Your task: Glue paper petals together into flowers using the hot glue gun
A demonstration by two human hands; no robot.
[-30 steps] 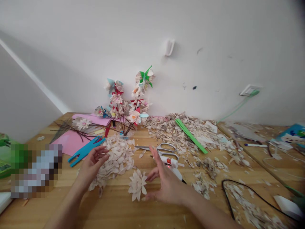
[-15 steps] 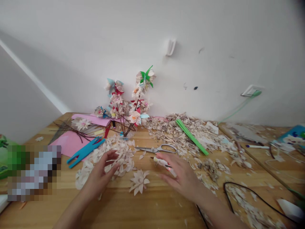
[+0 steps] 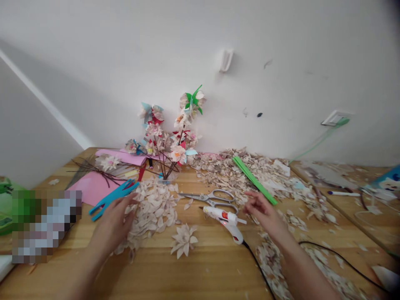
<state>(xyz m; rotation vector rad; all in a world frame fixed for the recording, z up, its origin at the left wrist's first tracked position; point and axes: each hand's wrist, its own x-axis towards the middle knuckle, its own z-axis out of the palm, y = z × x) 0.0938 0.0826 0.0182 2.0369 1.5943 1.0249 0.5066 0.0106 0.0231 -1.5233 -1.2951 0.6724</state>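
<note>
My left hand [image 3: 117,221] is over the left side of a pile of pale petals [image 3: 158,204], beside a folded blue paper strip [image 3: 114,198]; its fingers are extended, with nothing visible in them. To the right, my right hand [image 3: 261,211] hovers by a white glue gun [image 3: 222,216], fingers loosely bent and apart, holding nothing. The glue gun lies on its side on the table, a small red light showing. Just behind it are silver-handled scissors [image 3: 208,196]. Between my hands a pale petal flower [image 3: 184,240] rests on the wood.
Crafted flowers on brown stems [image 3: 170,146] stand near the wall. Behind and right spread dried scraps [image 3: 218,171] with a green strip [image 3: 254,180] on them. Pink paper [image 3: 95,187] and thin twigs [image 3: 93,168] lie left. A black cord [image 3: 259,266] runs from the glue gun.
My right hand has let go of the glue gun, now lying on the table, and moved right. My left hand has shifted left and turned palm down over the petals.
</note>
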